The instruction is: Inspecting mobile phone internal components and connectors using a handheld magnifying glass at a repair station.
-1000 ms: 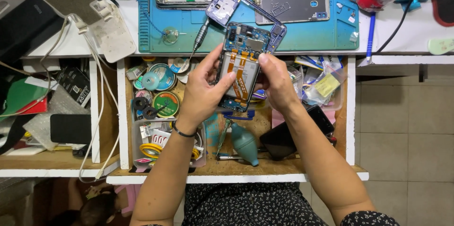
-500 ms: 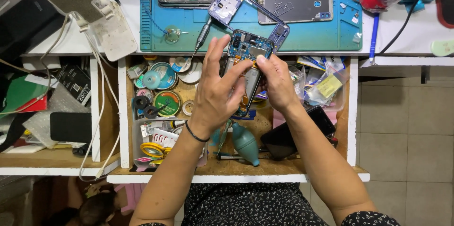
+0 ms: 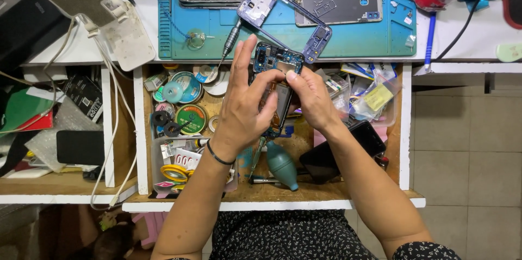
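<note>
Together, we are gripping an opened blue smartphone body above the wooden drawer, left hand and right hand pinching it, its purple plastic frame already removed.

White workbench, open wooden drawer, tiled floor.

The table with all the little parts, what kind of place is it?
Most likely a phone repair bench. Both hands, left hand and right hand, hold an opened phone with its insides showing. A blue work mat carries a phone back cover, and the open drawer holds tape rolls.
</note>
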